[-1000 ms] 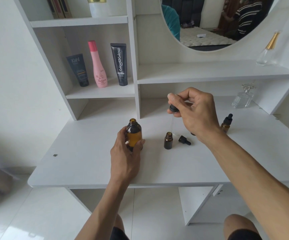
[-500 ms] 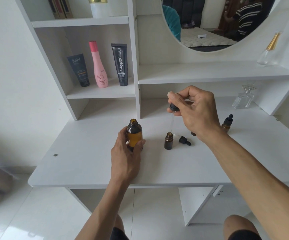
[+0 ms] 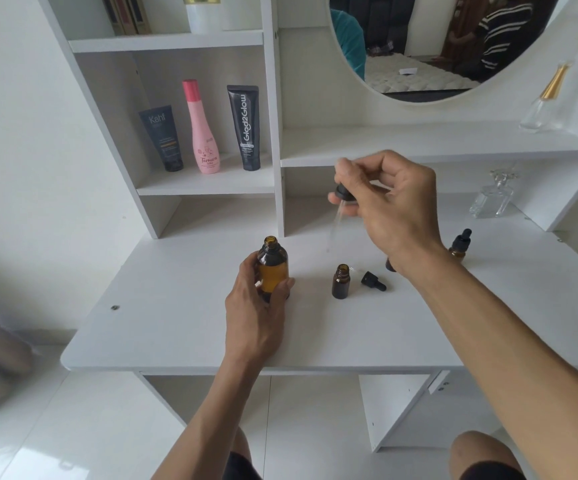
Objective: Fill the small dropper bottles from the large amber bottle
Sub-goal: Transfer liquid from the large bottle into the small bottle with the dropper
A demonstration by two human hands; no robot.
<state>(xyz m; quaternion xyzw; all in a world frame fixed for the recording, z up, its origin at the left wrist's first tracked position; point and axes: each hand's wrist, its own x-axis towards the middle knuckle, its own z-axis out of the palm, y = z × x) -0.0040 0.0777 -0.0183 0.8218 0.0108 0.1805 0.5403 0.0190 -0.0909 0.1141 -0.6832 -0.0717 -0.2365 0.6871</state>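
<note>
The large amber bottle (image 3: 273,268) stands upright and uncapped on the white desk (image 3: 183,327), gripped around its body by my left hand (image 3: 258,306). My right hand (image 3: 389,206) pinches a black-capped glass dropper (image 3: 338,211) in the air; its clear tube tilts down and left, between the two open bottles. A small open amber bottle (image 3: 340,282) stands to the right of the large one, with its black dropper cap (image 3: 372,280) lying beside it. A capped small bottle (image 3: 459,244) stands further right; another bottle (image 3: 390,265) is mostly hidden behind my right wrist.
Shelves rise at the back of the desk: a dark Kahf tube (image 3: 162,138), a pink bottle (image 3: 201,128) and a black tube (image 3: 246,128) in the left cubby. A clear glass perfume bottle (image 3: 492,197) stands at the back right, another with a gold cap (image 3: 545,100) above. A round mirror hangs above.
My right hand has lifted the dropper up and away from the small open bottle's mouth, tilting its tip leftward. My left hand and the large bottle have stayed put.
</note>
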